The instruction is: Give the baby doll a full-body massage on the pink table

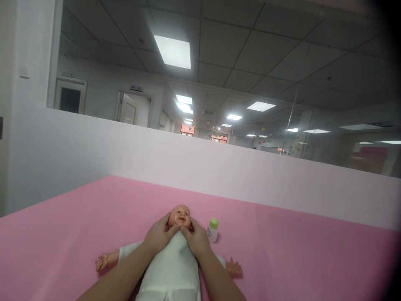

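A baby doll (180, 216) in a white garment lies on its back on the pink surface (300, 251), head away from me and arms spread out. My left hand (161, 236) is curved round the left side of its head, thumb at the chin. On the other side my right hand (196, 238) holds the head the same way, and both thumb tips almost meet below the mouth. Just right of my right hand stands a small bottle (212, 230) with a green cap. My forearms cover parts of the doll's arms.
Behind the pink surface runs a low white wall (188, 161) with a glass window above it. A white wall (31, 146) rises at the left. Through the glass, doors and ceiling lights show.
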### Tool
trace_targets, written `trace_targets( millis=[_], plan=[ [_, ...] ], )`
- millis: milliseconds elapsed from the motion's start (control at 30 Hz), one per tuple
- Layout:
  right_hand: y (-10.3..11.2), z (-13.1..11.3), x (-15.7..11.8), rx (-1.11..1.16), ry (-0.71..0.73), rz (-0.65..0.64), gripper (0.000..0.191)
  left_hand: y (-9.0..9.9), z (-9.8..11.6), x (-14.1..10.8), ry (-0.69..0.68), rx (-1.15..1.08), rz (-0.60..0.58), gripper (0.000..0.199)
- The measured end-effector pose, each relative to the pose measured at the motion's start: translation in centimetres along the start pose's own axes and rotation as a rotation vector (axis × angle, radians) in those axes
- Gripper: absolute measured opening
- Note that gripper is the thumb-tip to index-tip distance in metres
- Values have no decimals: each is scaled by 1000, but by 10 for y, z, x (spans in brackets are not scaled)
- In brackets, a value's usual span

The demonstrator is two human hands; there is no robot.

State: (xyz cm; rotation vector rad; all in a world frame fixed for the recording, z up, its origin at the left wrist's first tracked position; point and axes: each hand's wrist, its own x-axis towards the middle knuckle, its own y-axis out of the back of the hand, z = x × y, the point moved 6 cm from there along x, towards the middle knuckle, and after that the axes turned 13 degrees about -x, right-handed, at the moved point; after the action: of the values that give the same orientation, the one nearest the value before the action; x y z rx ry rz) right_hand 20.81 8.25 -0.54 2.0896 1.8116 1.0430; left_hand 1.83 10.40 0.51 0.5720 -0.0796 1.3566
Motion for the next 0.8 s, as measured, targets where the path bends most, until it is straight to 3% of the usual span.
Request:
trace_targets(
  millis=[233,400,633,800],
  plan=[
    [1,12,4,-96,14,-12,51,-2,-3,5,-4,28,-7,59],
    [6,17,4,-178,30,5,56,-5,-7,7,6,48,9,62],
    [13,20,2,-186,-18,6,56,-10,-5,6,34,88,0,63],
    [14,23,-1,-171,-86,-33,67,-14,0,5,66,65,-6,66]
  ],
)
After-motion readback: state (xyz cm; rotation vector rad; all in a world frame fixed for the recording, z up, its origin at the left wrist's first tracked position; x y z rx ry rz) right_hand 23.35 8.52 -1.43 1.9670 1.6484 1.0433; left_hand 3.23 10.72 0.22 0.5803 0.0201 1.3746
